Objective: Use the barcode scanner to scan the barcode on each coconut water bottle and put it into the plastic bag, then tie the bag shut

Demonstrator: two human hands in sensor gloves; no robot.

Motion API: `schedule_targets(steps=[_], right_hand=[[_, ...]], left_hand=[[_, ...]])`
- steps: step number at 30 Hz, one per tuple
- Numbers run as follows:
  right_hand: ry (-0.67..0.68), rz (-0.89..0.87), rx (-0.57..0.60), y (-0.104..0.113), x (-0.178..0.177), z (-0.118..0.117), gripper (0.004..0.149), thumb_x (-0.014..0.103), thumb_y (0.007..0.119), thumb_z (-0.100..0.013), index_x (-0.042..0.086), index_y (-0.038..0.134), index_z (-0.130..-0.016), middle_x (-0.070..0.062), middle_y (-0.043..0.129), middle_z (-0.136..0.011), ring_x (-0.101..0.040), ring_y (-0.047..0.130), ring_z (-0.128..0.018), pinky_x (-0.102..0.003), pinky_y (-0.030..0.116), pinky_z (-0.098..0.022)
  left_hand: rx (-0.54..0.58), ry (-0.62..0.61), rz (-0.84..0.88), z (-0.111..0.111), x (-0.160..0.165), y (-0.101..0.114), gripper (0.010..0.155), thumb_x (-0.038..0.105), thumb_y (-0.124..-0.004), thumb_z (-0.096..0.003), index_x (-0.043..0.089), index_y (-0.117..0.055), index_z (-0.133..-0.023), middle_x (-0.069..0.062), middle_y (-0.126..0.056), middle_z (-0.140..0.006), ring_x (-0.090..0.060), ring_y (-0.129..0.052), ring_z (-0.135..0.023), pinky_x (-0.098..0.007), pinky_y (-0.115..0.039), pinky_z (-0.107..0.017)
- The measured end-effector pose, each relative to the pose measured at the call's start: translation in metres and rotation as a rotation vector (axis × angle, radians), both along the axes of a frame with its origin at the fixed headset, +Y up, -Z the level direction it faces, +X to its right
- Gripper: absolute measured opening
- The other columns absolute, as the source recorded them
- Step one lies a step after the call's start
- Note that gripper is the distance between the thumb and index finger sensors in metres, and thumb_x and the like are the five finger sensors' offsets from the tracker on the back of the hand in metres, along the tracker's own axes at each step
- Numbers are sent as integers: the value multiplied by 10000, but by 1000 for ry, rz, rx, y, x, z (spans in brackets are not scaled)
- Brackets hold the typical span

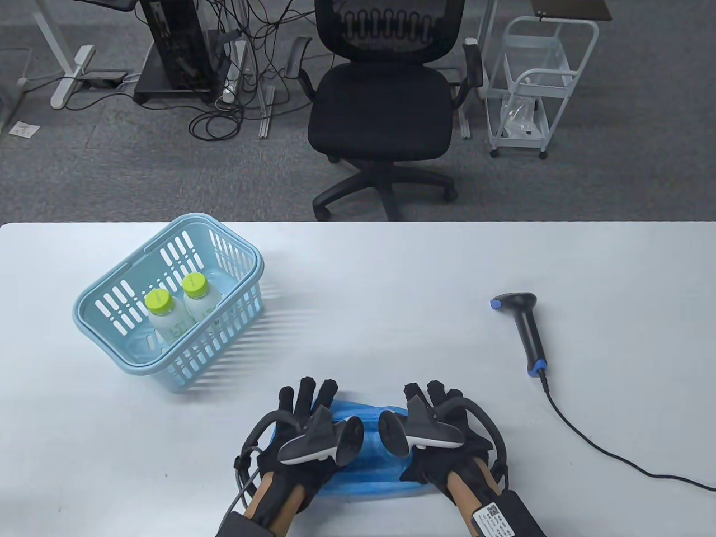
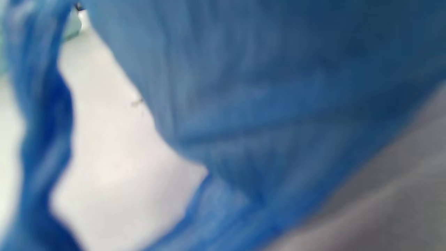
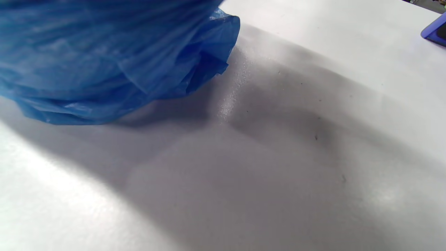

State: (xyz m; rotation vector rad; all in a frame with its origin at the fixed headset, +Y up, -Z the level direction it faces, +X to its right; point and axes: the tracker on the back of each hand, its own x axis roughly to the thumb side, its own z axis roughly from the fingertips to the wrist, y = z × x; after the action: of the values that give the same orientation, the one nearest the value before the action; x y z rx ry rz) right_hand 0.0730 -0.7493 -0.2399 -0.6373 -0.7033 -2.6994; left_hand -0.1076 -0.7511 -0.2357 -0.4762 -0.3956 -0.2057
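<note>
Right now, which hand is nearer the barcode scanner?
Right. The right hand rests on the blue bag, with the scanner up to its right; the left hand sits farther left.

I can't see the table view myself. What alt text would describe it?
Two gloved hands, left hand and right hand, rest on a crumpled blue plastic bag at the near edge of a white table. A light blue basket holds two green-capped bottles; a black barcode scanner lies at the right.

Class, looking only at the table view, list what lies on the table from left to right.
basket holding two bottles → left hand → blue bag → right hand → scanner
</note>
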Motion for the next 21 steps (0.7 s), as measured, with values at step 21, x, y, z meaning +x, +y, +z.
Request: schedule_targets(steps=[21], right_hand=[[-168, 97, -15, -4, 22, -20, 972, 648, 871, -391, 292, 348, -1128, -292, 107, -1170, -687, 212, -986, -787, 314, -672]], left_hand=[[-125, 96, -58, -13, -38, -8, 1007, 748, -763, -588, 306, -205, -1299, -244, 197, -1237, -631, 140, -1020, -806, -23, -632]])
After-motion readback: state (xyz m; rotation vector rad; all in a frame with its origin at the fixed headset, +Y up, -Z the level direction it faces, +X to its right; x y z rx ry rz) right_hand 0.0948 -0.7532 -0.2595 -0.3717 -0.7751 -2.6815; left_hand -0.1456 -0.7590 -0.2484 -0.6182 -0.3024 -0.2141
